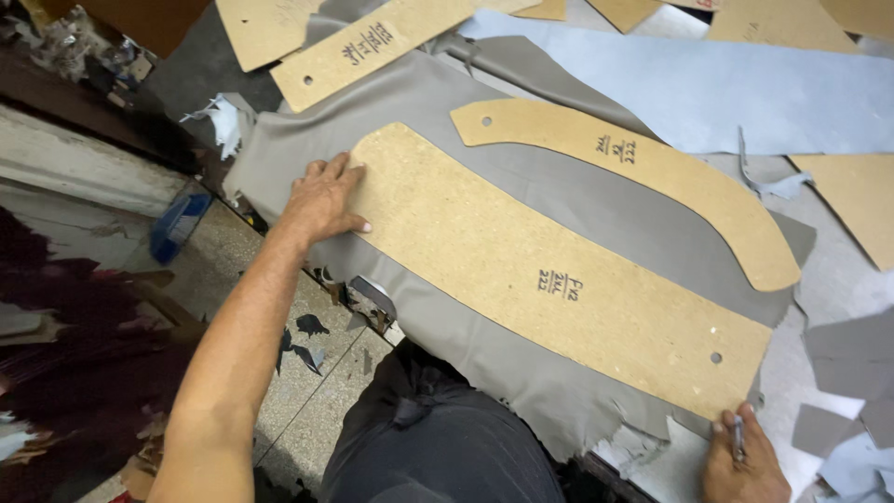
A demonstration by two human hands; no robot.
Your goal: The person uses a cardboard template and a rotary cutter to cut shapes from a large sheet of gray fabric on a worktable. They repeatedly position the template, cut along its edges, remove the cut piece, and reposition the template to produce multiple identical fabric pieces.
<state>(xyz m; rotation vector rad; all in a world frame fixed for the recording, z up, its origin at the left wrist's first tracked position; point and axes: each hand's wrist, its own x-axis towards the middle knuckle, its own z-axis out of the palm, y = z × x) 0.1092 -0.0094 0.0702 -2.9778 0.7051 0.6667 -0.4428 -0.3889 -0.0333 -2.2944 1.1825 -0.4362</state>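
A long brown board template (540, 270) lies flat on a sheet of grey leather-like material (438, 102). My left hand (323, 198) presses down on the template's far end, fingers spread on the board and the sheet. My right hand (740, 458) is at the template's near end, closed around a thin silver pen (738, 436) whose tip touches the sheet by the board's corner. A second, curved brown template (643, 177) lies just beyond the first on the same sheet.
More brown templates (372, 47) lie at the top, another (861, 200) at the right. A pale blue sheet (689, 88) spreads behind. Grey offcuts (852, 359) lie right. Below the bench edge are a tiled floor (321, 373), scraps and a blue box (177, 226).
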